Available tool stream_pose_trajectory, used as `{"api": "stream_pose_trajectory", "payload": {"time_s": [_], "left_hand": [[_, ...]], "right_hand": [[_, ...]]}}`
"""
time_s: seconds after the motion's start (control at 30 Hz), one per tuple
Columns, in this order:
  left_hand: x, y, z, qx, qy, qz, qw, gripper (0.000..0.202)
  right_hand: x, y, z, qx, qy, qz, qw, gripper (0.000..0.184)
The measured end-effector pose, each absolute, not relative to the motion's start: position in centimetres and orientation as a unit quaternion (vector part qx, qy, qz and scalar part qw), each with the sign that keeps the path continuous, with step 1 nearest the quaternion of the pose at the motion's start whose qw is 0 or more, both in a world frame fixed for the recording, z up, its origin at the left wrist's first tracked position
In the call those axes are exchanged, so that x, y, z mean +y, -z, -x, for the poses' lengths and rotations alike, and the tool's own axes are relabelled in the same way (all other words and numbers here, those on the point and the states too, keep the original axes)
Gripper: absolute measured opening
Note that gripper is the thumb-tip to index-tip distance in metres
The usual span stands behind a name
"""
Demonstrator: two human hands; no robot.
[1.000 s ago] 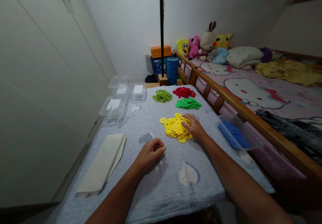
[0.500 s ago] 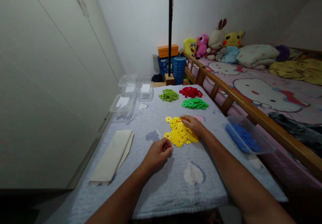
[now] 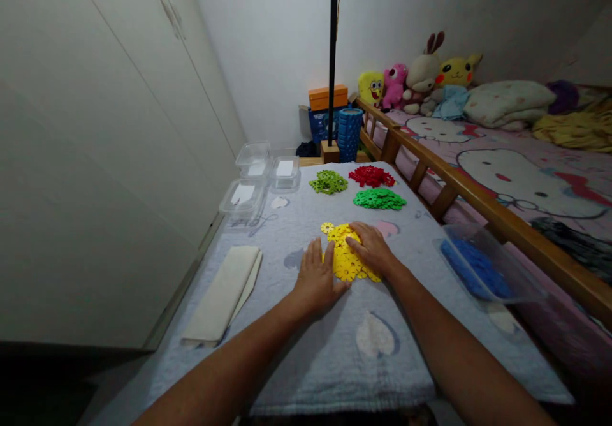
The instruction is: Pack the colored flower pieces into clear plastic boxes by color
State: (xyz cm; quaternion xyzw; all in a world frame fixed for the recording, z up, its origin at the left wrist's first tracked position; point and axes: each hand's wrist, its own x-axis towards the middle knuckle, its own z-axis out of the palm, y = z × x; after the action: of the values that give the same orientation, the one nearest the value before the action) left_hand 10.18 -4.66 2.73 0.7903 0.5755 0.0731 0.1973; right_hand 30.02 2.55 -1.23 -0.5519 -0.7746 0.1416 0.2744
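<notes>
A heap of yellow notched plastic discs (image 3: 345,257) lies on the cloth-covered table, between my two hands. My left hand (image 3: 319,279) is at the heap's left side, fingers stretched out and apart, with its edge against the discs. From the right, my right hand (image 3: 371,247) rests over the heap's edge, fingers extended and touching the discs. One loose yellow disc (image 3: 327,227) sits at the upper left of the heap. Behind it are piles of green discs (image 3: 379,199), lime-green pieces (image 3: 327,182) and red pieces (image 3: 371,176).
Clear plastic boxes (image 3: 241,199) with white papers stand at the back left. A folded cream cloth (image 3: 222,295) lies at the left. At the right edge sits a clear box (image 3: 523,292) with blue pieces (image 3: 473,268). The wooden bed rail (image 3: 459,190) runs along the right side.
My left hand has opened from a curled shape and moved up against the yellow heap. The right hand has stayed on its right side. The view has shifted slightly.
</notes>
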Motion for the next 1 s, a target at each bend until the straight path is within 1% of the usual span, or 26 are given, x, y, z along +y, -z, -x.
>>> {"api": "stream_pose_trajectory", "payload": {"time_s": [0.13, 0.23, 0.3, 0.37, 0.43, 0.53, 0.63, 0.73, 0.8, 0.83, 0.9, 0.93, 1.0], "left_hand": [[-3.2, -0.8, -11.8, 0.556, -0.141, -0.799, 0.179, 0.098], [-2.3, 0.1, -12.0, 0.527, -0.173, -0.812, 0.18, 0.103], [-1.6, 0.2, -11.9, 0.526, -0.188, -0.811, 0.176, 0.114], [-0.7, 0.0, -11.6, 0.541, -0.186, -0.801, 0.174, 0.13], [0.2, -0.4, -11.3, 0.554, -0.171, -0.795, 0.18, 0.138], [1.2, -0.9, -11.0, 0.527, -0.147, -0.815, 0.191, 0.128], [1.5, -1.0, -10.9, 0.467, -0.169, -0.846, 0.196, 0.117], [1.3, -0.7, -10.7, 0.451, -0.196, -0.848, 0.198, 0.118], [1.4, -0.6, -10.2, 0.457, -0.209, -0.843, 0.193, 0.114], [1.5, -0.7, -9.7, 0.461, -0.215, -0.84, 0.189, 0.107], [1.9, -1.0, -8.6, 0.473, -0.232, -0.834, 0.168, 0.085], [2.2, -1.3, -7.8, 0.481, -0.237, -0.831, 0.148, 0.074], [3.0, -2.0, -6.0, 0.516, -0.235, -0.818, 0.093, 0.059]], "right_hand": [[2.4, 1.0, -29.9, -0.787, -0.198, 0.493, 0.315, 0.047], [2.8, 1.0, -30.6, -0.76, -0.193, 0.513, 0.349, 0.048], [3.2, 1.2, -31.1, -0.747, -0.166, 0.537, 0.356, 0.047], [3.4, 1.5, -31.3, -0.74, -0.15, 0.552, 0.353, 0.045], [3.4, 1.7, -31.3, -0.742, -0.16, 0.55, 0.348, 0.044], [3.2, 1.7, -30.9, -0.752, -0.21, 0.517, 0.351, 0.045], [2.9, 1.3, -30.5, -0.748, -0.239, 0.493, 0.375, 0.045], [3.0, 1.0, -30.7, -0.73, -0.216, 0.507, 0.405, 0.042], [3.2, 1.0, -31.0, -0.719, -0.192, 0.523, 0.416, 0.041], [3.3, 1.0, -31.2, -0.715, -0.183, 0.529, 0.419, 0.041], [3.5, 1.2, -31.5, -0.712, -0.171, 0.537, 0.419, 0.041], [3.5, 1.3, -31.6, -0.712, -0.168, 0.539, 0.417, 0.041], [3.6, 1.5, -31.7, -0.715, -0.163, 0.541, 0.412, 0.038]]}}
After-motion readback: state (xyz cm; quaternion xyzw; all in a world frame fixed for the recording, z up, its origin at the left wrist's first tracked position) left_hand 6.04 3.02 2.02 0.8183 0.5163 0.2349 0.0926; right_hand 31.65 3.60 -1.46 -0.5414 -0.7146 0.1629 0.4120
